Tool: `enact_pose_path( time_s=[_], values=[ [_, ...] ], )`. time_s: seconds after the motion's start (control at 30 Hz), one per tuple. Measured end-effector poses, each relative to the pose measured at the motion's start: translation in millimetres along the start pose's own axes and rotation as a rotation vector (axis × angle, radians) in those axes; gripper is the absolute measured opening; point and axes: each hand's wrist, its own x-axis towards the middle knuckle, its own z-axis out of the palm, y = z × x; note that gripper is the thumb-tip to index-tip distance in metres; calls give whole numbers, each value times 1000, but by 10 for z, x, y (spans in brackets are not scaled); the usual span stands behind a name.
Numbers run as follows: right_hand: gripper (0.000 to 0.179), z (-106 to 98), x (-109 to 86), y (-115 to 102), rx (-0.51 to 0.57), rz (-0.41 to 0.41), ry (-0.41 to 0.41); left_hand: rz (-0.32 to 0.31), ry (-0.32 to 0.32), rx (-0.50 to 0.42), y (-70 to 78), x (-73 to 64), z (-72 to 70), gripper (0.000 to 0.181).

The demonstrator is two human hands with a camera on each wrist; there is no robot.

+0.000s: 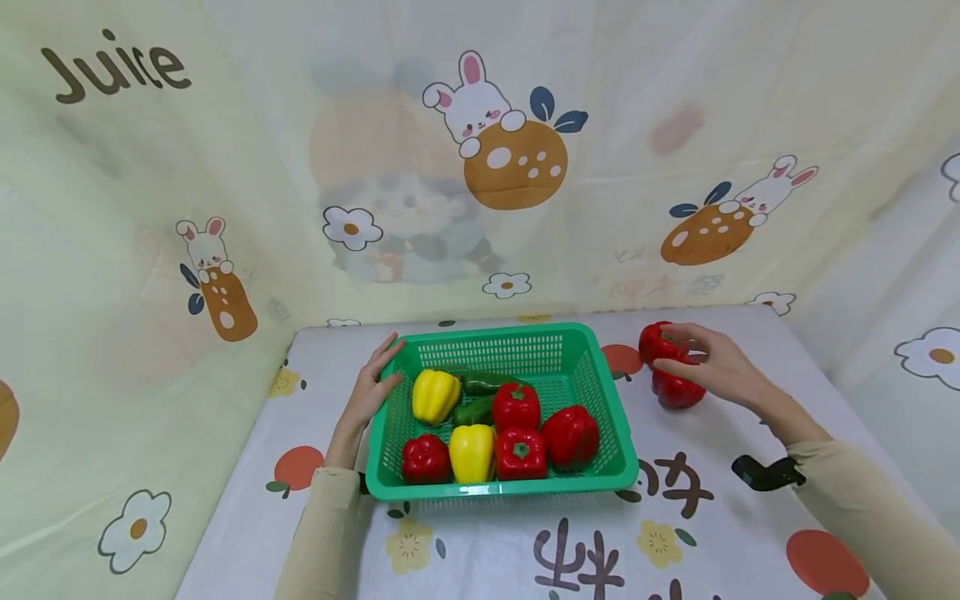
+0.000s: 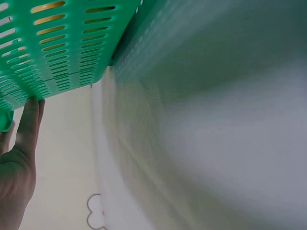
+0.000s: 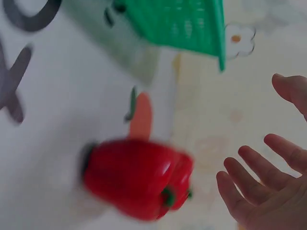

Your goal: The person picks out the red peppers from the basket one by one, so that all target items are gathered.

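Note:
A green plastic basket [image 1: 618,417] stands on the table with red and yellow bell peppers in it. Against its left side rests my left hand [image 1: 369,392], the thumb at the rim; the left wrist view shows straight fingers [image 2: 29,122] touching the outer slotted wall [image 2: 62,52]. To the right of the basket, my right hand [image 1: 708,362] is spread above and beside two red bell peppers, a rear one [image 1: 651,342] and a front one [image 1: 678,392]. In the right wrist view a gap separates the fingers [image 3: 256,179] from a red bell pepper [image 3: 129,175].
Inside the basket are two yellow bell peppers [image 1: 472,454], several red ones [image 1: 572,437] and dark green elongated vegetables [image 1: 474,411]. A printed cloth covers the table [image 1: 480,550]. Patterned curtains [image 1: 600,50] hang behind and at both sides.

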Motion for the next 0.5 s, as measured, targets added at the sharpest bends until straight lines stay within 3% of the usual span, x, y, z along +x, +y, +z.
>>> enact_pose_path(
  time_s=[0.23,0.5],
  values=[
    [58,345,104,-401,22,-105,-84,-14,4,15,-61,-16,-21,55],
    [59,645,230,-808,45,-122,-214,3,-4,-4,-44,9,-1,55]
  ],
)
